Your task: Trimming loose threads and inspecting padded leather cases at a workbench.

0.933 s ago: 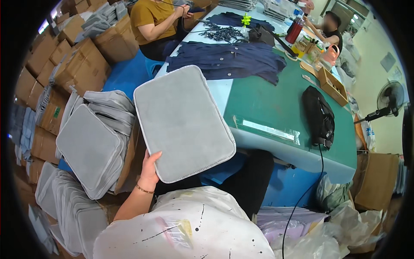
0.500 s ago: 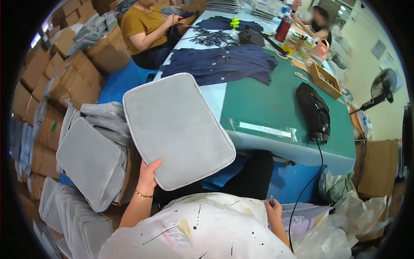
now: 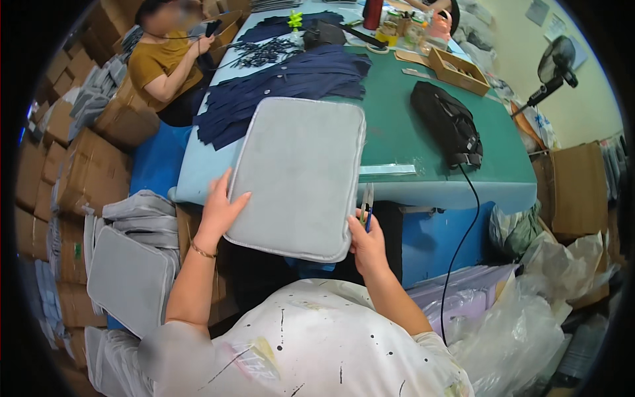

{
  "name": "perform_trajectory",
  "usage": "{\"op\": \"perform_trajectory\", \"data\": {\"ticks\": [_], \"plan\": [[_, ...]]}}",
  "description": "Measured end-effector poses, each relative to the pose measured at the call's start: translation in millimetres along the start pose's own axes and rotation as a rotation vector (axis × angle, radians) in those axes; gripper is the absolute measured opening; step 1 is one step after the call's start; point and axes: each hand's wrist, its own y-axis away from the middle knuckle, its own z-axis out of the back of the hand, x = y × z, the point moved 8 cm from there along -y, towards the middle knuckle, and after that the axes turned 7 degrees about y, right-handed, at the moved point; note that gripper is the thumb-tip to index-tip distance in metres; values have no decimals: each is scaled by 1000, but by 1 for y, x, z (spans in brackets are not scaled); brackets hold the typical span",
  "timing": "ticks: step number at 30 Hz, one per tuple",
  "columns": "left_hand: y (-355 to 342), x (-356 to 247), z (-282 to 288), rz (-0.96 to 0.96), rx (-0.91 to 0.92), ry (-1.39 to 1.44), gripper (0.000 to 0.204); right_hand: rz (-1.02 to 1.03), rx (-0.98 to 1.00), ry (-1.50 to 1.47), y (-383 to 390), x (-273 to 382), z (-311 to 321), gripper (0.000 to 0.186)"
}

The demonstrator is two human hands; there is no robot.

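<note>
At twelve o'clock we see a grey padded panel (image 3: 297, 178) held up, hiding part of the table's near rim (image 3: 476, 188). The left hand (image 3: 221, 210), at eleven, clasps its edge, fingers partly hidden; the right hand (image 3: 369, 248), at one, grips snips (image 3: 368, 197) beside it. Beyond, green surface (image 3: 393, 129) spans from panel to black bag (image 3: 446, 122). At eleven, a co-worker (image 3: 159, 69) holds something dark we cannot make out; a farther arm (image 3: 436, 6) is cut off.

Grey rounded pad (image 3: 297, 178) beside pointed snips (image 3: 368, 212)
</note>
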Motion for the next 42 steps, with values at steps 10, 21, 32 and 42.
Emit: {"op": "perform_trajectory", "data": {"ticks": [10,21,32,42], "plan": [[0,-128,-156,-614,310,-183,32,260,-49,282,-4,15,19,41],[-14,-123,-168,-689,269,-367,8,735,-209,1150,2,93,29,32],[-29,-116,-174,-287,379,-25,11,897,-384,1357,0,98,17,35],[-27,-118,-166,-215,472,72,9,908,-400,1351,8,102,27,28]]}}
